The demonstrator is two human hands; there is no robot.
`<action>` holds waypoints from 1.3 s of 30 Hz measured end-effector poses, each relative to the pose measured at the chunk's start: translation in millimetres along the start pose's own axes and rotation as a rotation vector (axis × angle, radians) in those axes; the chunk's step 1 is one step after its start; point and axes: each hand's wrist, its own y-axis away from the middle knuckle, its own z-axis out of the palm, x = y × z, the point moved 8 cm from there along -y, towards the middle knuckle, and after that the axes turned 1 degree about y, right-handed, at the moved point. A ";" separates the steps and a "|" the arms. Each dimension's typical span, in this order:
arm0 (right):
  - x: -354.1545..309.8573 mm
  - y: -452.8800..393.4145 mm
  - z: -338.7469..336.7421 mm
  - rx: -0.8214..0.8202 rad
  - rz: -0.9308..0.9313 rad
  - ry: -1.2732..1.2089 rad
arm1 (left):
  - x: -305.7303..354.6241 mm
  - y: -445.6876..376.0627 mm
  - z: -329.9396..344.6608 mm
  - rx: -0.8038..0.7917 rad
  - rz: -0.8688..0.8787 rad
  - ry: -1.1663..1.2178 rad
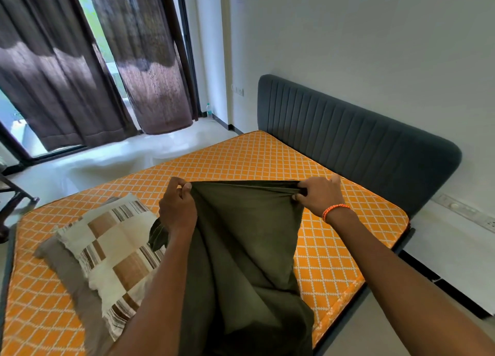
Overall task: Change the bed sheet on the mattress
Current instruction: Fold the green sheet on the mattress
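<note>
Mattress (241, 157) bare, sheet-laying step under way: left hand (176, 208) and right hand (318, 195) each pinch the olive sheet's (241, 248) top edge, taut above the bed; next likely needs a throw toward the headboard (361, 138).

Lighting: bright daylight from the glass door (107, 58) behind the brown curtains (67, 82); pale glare on the floor (128, 152) below them. Shadows soft. Focus sharp throughout. Distortion: wide-angle bowing, strongest toward frame edges away from the door.
</note>
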 end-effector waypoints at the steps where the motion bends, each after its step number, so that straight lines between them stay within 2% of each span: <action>1: 1.7 -2.1 0.3 0.009 -0.034 -0.031 | -4.3 -1.6 -2.4 0.003 -0.020 -0.002; 7: 7.9 -3.8 -2.9 0.126 -0.205 -0.185 | -18.4 -7.3 -7.8 0.010 -0.071 -0.004; 14: 36.3 -3.7 10.7 0.094 0.017 -0.387 | -19.1 -10.2 -1.0 -0.009 -0.047 -0.004; 17: 39.6 -4.3 15.9 0.087 0.033 -0.453 | -19.5 -10.7 2.8 -0.016 -0.046 -0.010; 22: 36.0 -2.7 3.5 0.122 -0.105 -0.599 | -22.8 -12.4 -2.1 0.012 -0.083 0.005; 26: 31.9 -3.9 -5.6 0.069 -0.269 -0.626 | -27.0 -15.9 -4.0 0.022 -0.090 0.001; 33: 40.7 -2.5 -7.8 0.166 -0.079 -1.079 | -23.2 -14.4 4.6 -0.010 -0.089 0.038; 39: 39.1 2.1 2.9 0.233 0.092 -1.371 | -20.6 -15.8 8.3 -0.019 -0.079 0.052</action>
